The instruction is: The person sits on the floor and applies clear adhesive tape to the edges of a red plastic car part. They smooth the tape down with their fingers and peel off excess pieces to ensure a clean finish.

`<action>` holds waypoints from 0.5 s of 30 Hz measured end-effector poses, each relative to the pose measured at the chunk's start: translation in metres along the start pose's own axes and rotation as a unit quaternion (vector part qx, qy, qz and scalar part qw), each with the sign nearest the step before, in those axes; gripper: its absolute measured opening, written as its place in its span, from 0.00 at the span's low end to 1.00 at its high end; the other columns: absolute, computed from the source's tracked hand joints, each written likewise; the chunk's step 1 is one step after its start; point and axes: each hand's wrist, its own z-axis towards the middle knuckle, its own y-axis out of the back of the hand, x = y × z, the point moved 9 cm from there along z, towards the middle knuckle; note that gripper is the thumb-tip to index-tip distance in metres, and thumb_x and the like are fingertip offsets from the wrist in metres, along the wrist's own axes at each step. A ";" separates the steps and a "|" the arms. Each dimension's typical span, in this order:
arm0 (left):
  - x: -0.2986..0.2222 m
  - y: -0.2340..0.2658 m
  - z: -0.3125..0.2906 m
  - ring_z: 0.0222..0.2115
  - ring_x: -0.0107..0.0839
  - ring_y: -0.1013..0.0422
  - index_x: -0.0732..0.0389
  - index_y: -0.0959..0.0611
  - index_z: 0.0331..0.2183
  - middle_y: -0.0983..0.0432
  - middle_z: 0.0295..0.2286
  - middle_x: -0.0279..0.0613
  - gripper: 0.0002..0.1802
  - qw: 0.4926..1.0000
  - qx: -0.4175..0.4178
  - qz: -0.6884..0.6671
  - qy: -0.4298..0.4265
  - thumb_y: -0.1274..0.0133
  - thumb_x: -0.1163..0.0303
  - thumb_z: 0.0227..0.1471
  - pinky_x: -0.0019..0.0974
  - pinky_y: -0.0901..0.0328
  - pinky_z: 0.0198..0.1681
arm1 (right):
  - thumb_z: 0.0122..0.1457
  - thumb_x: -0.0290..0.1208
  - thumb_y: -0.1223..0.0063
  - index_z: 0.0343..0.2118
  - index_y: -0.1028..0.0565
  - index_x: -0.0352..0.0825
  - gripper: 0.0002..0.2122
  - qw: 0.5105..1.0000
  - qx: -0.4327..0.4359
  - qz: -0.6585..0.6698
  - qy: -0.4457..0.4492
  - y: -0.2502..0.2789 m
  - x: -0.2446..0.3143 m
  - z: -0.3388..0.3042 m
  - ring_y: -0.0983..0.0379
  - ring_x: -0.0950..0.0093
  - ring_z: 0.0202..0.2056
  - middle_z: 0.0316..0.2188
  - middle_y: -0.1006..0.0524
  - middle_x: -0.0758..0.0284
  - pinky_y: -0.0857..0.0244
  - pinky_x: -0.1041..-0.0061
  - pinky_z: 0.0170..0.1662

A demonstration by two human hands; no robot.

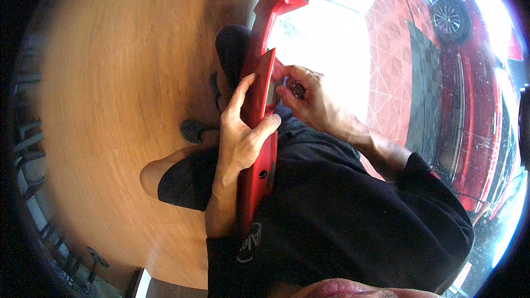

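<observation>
Clasping the red panel (pixel 261 92) with the left hand (pixel 240 139); impossible to tell with the right hand (pixel 312 98); could slip under uneven pressure.

Light: strong, from the right | Exposure: upper centre and far right burn white; black shirt (pixel 359 215) loses detail | Glare: streaks on red car (pixel 475 116) | Shadow: wooden floor (pixel 121 88) darkens toward upper centre | Lens: fisheye bend, black corners | Focus: left rim dim, soft
</observation>
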 end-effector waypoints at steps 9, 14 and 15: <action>0.005 -0.004 -0.002 0.57 0.34 0.30 0.72 0.32 0.64 0.27 0.57 0.50 0.42 0.998 -0.004 0.058 -0.027 0.36 0.78 0.48 0.37 0.39 0.63 | 0.67 0.27 0.45 0.45 0.25 0.33 0.07 0.974 0.147 0.068 -0.162 -0.005 -0.010 0.009 0.26 0.84 0.20 0.24 0.22 0.71 0.31 0.79 0.22; -0.003 -0.002 0.000 0.55 0.34 0.29 0.72 0.32 0.64 0.26 0.55 0.50 0.42 1.000 0.003 0.006 0.009 0.36 0.78 0.48 0.37 0.37 0.62 | 0.65 0.27 0.41 0.46 0.24 0.35 0.08 0.999 -0.005 0.023 -0.028 0.002 -0.008 0.001 0.26 0.82 0.23 0.24 0.22 0.70 0.32 0.77 0.27; -0.002 0.001 0.000 0.53 0.35 0.28 0.72 0.32 0.63 0.25 0.53 0.51 0.42 1.000 -0.002 0.017 -0.004 0.36 0.78 0.48 0.37 0.36 0.61 | 0.64 0.27 0.42 0.44 0.24 0.34 0.08 1.000 -0.001 0.006 -0.026 0.002 -0.003 0.000 0.23 0.76 0.25 0.25 0.21 0.66 0.30 0.73 0.29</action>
